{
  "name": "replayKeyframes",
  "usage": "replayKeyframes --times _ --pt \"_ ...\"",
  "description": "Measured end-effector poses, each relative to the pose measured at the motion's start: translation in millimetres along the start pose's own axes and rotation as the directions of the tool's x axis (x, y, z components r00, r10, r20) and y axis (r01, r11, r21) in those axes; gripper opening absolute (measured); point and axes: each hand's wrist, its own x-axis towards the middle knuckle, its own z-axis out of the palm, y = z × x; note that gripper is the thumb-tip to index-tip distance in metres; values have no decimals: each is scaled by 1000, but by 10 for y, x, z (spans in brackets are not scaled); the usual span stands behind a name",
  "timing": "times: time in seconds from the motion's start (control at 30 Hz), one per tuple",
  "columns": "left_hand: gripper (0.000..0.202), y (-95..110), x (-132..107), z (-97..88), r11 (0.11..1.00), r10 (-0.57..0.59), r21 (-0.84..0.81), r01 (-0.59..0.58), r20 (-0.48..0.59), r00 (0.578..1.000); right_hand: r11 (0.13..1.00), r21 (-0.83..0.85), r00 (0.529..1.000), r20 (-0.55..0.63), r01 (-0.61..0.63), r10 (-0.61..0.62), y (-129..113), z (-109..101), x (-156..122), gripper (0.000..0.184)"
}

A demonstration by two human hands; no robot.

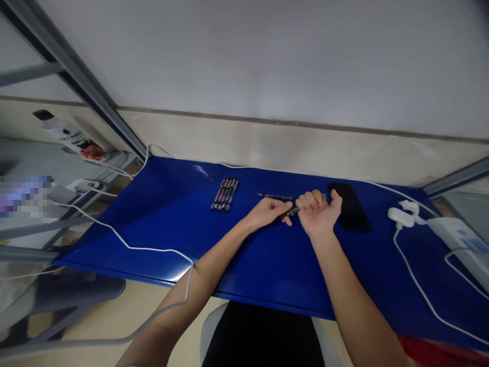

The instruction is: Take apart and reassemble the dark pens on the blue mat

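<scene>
My right hand (319, 211) is closed in a fist around a pen (293, 210) over the blue table (160, 224). My left hand (269, 211) pinches the pen's left end, so both hands meet on it. A single dark pen (275, 197) lies on the table just beyond my left hand. Several pens in a tight row (225, 193) lie further left. A black phone (349, 206) lies flat right beside my right hand.
A white power strip (458, 237) with a plugged charger (401, 215) and white cables sits at the right. Another white cable (130, 247) crosses the table's left part and my left forearm. A bottle (72, 136) lies at far left by a metal frame.
</scene>
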Motion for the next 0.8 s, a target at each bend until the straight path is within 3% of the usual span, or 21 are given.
replayKeyframes --times 0.13,0.27,0.4,0.5,0.6,0.7,0.8 --pt "40 36 -32 -18 997 35 74 -34 -22 999 1000 -15 1000 1 23 -23 51 20 50 48" --pt "40 155 -71 -77 992 101 90 -85 -189 977 969 -203 990 -1 140 -144 127 25 82 45" --pt "34 215 -69 -225 990 141 35 -138 -379 915 864 -447 971 46 232 -237 211 27 74 46" --pt "32 186 -40 -365 976 182 -8 -219 -524 832 717 -654 967 94 241 -238 256 27 31 43" --pt "33 154 -17 -450 962 185 -46 -269 -616 766 489 -834 965 192 256 -177 275 49 -39 41" --pt "35 160 -19 -425 963 209 -7 -268 -606 768 293 -909 952 305 296 -15 289 94 -107 41" --pt "39 178 -32 -333 967 234 42 -250 -527 817 165 -932 923 348 322 164 320 127 -147 41"
